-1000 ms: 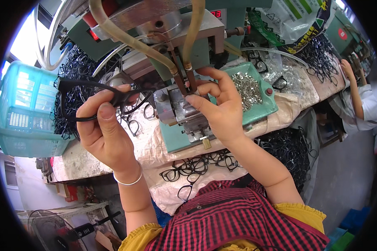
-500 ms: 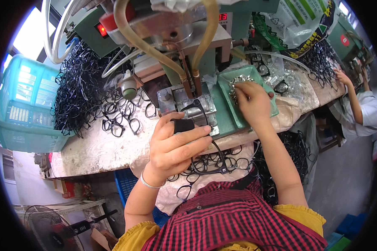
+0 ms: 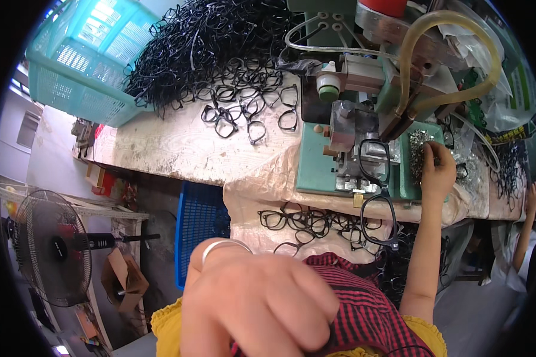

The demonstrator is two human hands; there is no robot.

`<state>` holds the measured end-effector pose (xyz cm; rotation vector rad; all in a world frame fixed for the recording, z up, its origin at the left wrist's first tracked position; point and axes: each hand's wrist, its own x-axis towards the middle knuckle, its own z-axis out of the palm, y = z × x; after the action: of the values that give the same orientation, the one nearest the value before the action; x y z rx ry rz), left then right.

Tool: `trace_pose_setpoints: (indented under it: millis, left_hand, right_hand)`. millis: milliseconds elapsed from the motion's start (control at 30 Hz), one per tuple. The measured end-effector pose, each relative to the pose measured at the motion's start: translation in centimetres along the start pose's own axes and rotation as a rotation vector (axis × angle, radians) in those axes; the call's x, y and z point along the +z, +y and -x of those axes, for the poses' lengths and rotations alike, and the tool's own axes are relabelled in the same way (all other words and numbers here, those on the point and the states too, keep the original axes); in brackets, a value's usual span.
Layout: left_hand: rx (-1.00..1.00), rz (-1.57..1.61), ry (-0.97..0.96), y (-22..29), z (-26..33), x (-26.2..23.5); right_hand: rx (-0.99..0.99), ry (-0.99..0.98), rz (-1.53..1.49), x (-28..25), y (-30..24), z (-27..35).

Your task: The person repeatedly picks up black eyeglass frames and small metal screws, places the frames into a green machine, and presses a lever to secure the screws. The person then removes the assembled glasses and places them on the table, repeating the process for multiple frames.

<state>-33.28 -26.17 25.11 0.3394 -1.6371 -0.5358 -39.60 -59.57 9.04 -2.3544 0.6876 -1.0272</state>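
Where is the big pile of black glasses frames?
In the head view, the pile of black glasses frames lies at the top left of the workbench, between the turquoise basket and the green machine.

The scene is seen from 1 head-worn fisheye camera, aimed steeply downward and slightly forward over a cluttered workbench (image 3: 178, 149). The picture is bounded by a dark circular rim, and straight edges such as the bench front are bent toward it. The left hand (image 3: 259, 309) is held very close to the lens, so it appears large and blurred at the lower edge. The green machine (image 3: 339, 149) is viewed from above at arm's reach in the upper right, while the floor fan (image 3: 53, 247) is seen farther below at the left. Only 1 view is provided, so nothing is shared between 2 views.
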Motion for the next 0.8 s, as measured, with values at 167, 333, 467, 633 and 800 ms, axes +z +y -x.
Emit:
trace_pose_setpoints:
  millis: [167,333,467,633,800]
  left_hand:
    - [-0.218,-0.713,0.479,1.0,2.1,-0.3]
    - [-1.420,-1.998,1.124,3.9,15.0,-16.6]
    - [-1.851,-1.943,1.106,-0.3,28.0,-22.4]
    - [-1.379,-1.841,1.302,-3.3,27.1,-15.5]
    - [-1.209,-1.890,1.171,-4.1,19.2,-11.6]
  right_hand:
    - [0.164,0.058,-0.212,0.4,1.1,0.9]
    - [0.038,0.034,-0.241,0.0,-0.4,-0.4]
    - [0.100,-0.007,-0.284,0.0,-0.4,-0.3]
    - [0.077,0.077,-0.120,-4.5,1.0,3.5]
    - [-0.011,-0.095,-0.396,-5.6,-5.5,3.0]
